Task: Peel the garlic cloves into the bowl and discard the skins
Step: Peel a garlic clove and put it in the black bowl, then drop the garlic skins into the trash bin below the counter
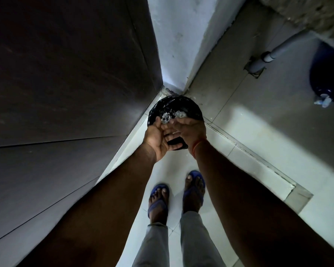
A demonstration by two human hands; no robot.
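Both hands are held together over a black-lined bin (189, 108) in the floor corner — left hand (157, 136) spread palm-up, right hand (191, 129) relaxed, fingers down — garlic skins (167, 116) lie inside.

white garlic skins (167, 116), inside black-lined bin (189, 108)

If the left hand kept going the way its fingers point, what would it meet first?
Probably the black-lined bin: the left hand points forward and down over its mouth, toward the pale skins inside. Depth is unclear from above.
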